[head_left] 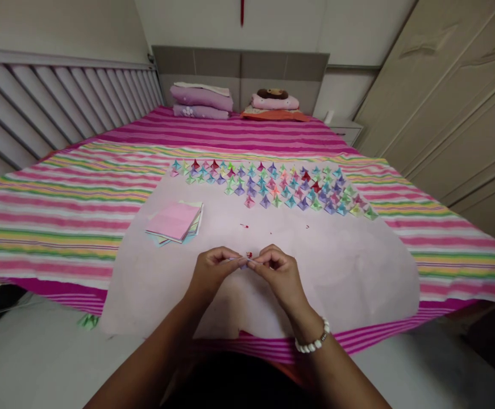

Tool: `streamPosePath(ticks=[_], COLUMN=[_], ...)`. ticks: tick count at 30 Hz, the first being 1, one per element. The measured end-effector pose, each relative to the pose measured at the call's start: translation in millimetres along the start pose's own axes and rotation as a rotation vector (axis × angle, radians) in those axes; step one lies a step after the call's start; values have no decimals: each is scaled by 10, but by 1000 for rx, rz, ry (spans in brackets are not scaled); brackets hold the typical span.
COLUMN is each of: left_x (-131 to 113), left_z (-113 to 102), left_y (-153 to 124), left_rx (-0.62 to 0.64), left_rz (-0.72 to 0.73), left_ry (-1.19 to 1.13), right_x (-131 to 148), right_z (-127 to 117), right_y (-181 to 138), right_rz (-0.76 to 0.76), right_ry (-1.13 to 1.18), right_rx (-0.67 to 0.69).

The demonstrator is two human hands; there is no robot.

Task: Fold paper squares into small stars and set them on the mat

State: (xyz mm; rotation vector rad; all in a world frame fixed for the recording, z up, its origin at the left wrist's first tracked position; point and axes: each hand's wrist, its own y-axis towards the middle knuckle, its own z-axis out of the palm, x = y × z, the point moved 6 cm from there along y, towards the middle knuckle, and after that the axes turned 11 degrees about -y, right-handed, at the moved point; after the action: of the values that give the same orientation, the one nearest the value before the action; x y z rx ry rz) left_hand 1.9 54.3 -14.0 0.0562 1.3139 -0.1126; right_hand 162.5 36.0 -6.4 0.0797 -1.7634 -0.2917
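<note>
My left hand [213,268] and my right hand [278,271] meet low over the middle of a pale pink sheet. Thumbs and forefingers of both are closed in a pinch on a small pale lavender piece of paper [244,266], mostly hidden by the fingertips. Just beyond the fingertips shows a little red and white spot [249,254]; whether it lies on the sheet I cannot tell. To the left of my hands lies a stack of square paper [174,221], pink on top with yellow, white and blue edges below. Farther off, rows of folded paper pieces [276,200] in many colours stand together.
The pale sheet [349,267] covers part of a striped bedspread [59,210]. Small dark and red marks dot the sheet. A green folded paper [88,321] is down at the bed's front left edge. Folded bedding [202,102] and a railing [59,108] are beyond.
</note>
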Motion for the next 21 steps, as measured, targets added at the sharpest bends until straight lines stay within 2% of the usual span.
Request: streamPosePath(ticks=[4, 10, 14, 18, 21], left_x=[85, 256, 262, 218, 204], left_z=[8, 133, 130, 131, 116], left_y=[6, -52, -33, 1, 3], left_rx=[-11, 69, 26, 91, 93], left_rz=[-68, -184, -184, -167, -177], left_ry=[-143, -249, -312, -284, -271], right_x=[-95, -168, -138, -111, -129], right_z=[13, 27, 66, 104, 132], right_y=[-8, -29, -33, -24, -27], right_rz=[82, 174, 206, 234, 287], right_ry=[96, 228, 247, 247, 291], right_rx=[-21, -49, 11, 88, 124])
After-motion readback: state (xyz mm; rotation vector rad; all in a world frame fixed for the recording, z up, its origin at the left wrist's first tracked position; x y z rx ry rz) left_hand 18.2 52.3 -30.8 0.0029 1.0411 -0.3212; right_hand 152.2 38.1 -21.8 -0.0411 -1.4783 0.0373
